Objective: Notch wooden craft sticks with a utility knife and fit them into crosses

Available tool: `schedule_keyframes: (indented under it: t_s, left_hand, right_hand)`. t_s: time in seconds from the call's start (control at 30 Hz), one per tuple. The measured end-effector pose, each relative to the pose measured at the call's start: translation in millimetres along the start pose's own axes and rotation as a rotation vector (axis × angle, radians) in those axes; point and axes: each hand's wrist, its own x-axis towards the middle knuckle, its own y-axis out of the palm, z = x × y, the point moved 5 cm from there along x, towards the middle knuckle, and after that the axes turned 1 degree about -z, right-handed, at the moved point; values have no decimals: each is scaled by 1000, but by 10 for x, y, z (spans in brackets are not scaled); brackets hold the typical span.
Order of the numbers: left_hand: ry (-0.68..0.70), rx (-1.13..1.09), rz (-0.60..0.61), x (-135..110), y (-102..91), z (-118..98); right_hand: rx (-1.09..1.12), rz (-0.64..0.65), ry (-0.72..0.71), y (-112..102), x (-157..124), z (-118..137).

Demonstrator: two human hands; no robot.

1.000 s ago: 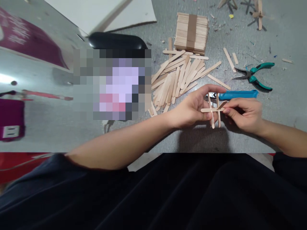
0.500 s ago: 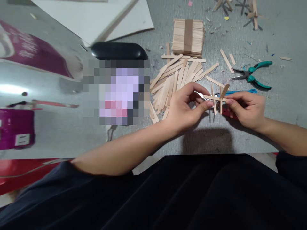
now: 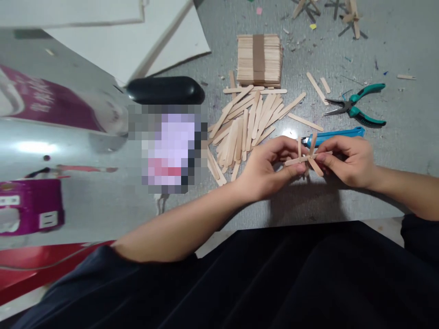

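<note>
Both hands hold a small stick assembly (image 3: 307, 158) made of crossed wooden craft sticks, just above the grey table. My left hand (image 3: 265, 168) pinches its left end between thumb and fingers. My right hand (image 3: 346, 160) pinches its right end. A blue utility knife (image 3: 338, 135) lies on the table right behind the hands. A loose pile of craft sticks (image 3: 248, 121) lies to the left of the assembly, behind my left hand.
A banded bundle of sticks (image 3: 259, 59) sits behind the pile. Green-handled pliers (image 3: 358, 107) lie at the right. A black oval case (image 3: 164, 90), white boards (image 3: 130, 41) and a purple box (image 3: 30, 205) are at the left. Small stick pieces (image 3: 350, 16) stand at the back.
The hands have turned the stick assembly, so its short cross sticks now lean differently. Both hands sit a little lower in view and the camera has shifted slightly.
</note>
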Motion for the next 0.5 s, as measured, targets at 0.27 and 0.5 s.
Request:
schedule_keyframes:
  t_s: [0.27, 0.5]
  left_hand:
    - [8, -87, 33, -97, 14, 48]
    - [164, -131, -95, -39, -241, -170]
  right_hand:
    - [-71, 109, -43, 11, 13, 75]
    - [4, -157, -21, -283, 166, -52]
